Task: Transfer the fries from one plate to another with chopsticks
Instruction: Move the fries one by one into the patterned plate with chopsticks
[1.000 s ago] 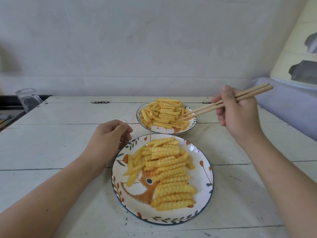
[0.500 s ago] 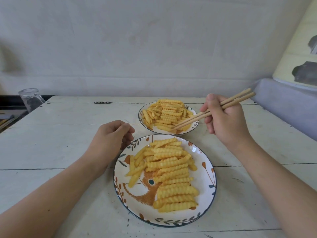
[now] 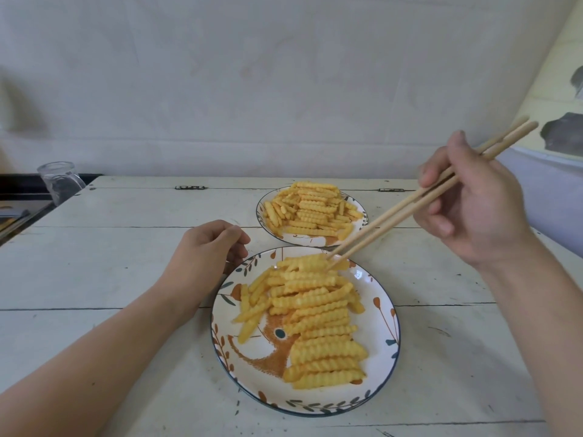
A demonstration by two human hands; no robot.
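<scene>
Head view: right hand (image 3: pixel 473 203) grips chopsticks (image 3: pixel 419 200), tips seemingly touching near-plate fries (image 3: pixel 315 313); left hand (image 3: pixel 205 247) loosely curled, empty.

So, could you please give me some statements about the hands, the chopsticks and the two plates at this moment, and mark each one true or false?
1. The right hand holds the chopsticks. True.
2. The chopstick tips are over the far plate. False: the tips are at the far edge of the fries on the near plate.
3. The left hand holds a fry. False: it rests on the table beside the near plate, with loosely curled fingers and nothing in it.
4. Both plates have fries on them. True.
5. A glass jar stands at the far left, off the table's corner. True.
6. The near plate is plain white. False: it has an orange and dark blue pattern.
</scene>
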